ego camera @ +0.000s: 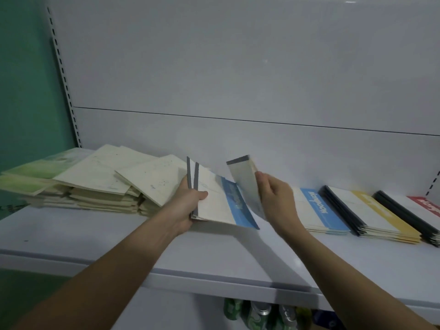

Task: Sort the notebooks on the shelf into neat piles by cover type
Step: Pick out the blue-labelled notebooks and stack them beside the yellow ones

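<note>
Shelf, white, w/ notebooks spread along it. L hand gripping a small bunch of blue-banded notebooks by the grey spine edge, thumb over the top cover, fingers curled underneath; bunch tilted, lower corner on or just above the shelf, cannot tell which. R hand pinching a single notebook w/ grey spine strip, lifted clear and angled nearly upright, just beside the held bunch. Messy heap of cream-cover notebooks at L, overlapping, some tilted; green-cover ones at far L end. At R, neat piles in a row: blue-banded pile, yellow-banded pile, red-banded pile partly cut off at frame edge. Cans below the shelf, blurry.
</note>
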